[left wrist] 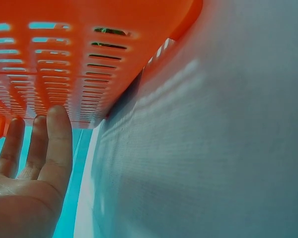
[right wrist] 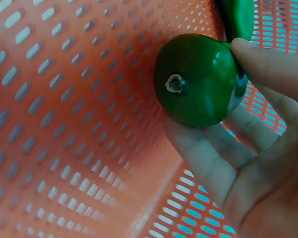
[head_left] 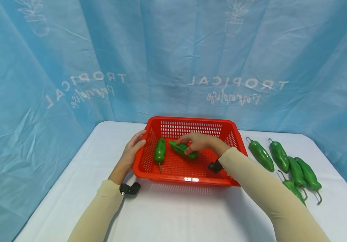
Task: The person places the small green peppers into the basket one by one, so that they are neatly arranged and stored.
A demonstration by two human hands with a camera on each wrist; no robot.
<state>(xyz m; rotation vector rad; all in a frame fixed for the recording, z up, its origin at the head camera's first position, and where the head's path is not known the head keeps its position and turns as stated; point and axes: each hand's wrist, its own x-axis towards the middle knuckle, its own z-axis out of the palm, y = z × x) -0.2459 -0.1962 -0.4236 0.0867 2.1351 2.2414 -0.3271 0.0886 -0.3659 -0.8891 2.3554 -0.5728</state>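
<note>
A red plastic basket (head_left: 191, 179) with slotted walls stands on the white table. My left hand (head_left: 130, 151) touches its left side from outside, and in the left wrist view the fingers (left wrist: 58, 144) reach fairly straight toward the slotted wall. Inside the basket, my right hand (head_left: 198, 141) holds a green pepper (head_left: 192, 155) between thumb and fingers, low over the basket floor. The right wrist view shows the round end of this pepper (right wrist: 203, 79), with a small pale ring on it. Another green pepper (head_left: 160, 150) lies at the basket's left, its stem toward me.
Several more green peppers (head_left: 262, 156) lie on the table (head_left: 173, 215) to the right of the basket, partly under the line of my right sleeve (head_left: 261, 191). A blue printed curtain (head_left: 173, 60) hangs behind and beside the table.
</note>
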